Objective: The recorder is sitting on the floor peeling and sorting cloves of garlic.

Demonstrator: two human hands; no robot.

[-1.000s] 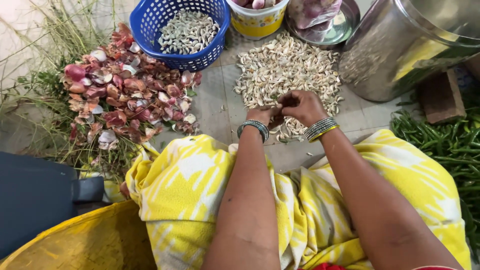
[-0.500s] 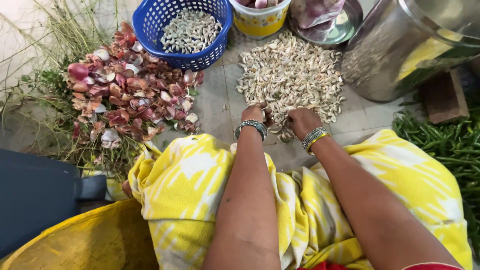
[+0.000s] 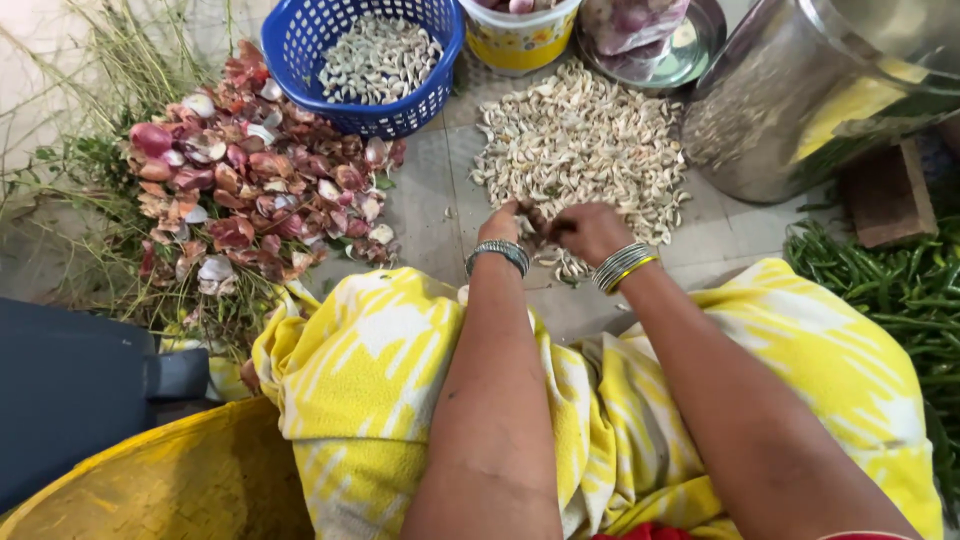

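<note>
Left hand | right hand | touching at garlic pile near edge

Hands back together at the garlic

My left hand and right hand, spread a little apart half a second ago with the right dipping into the near edge of the garlic pile, now meet again, fingertips pinched close over something small. My view drifts slightly, so the blue basket sits lower in frame.
</note>
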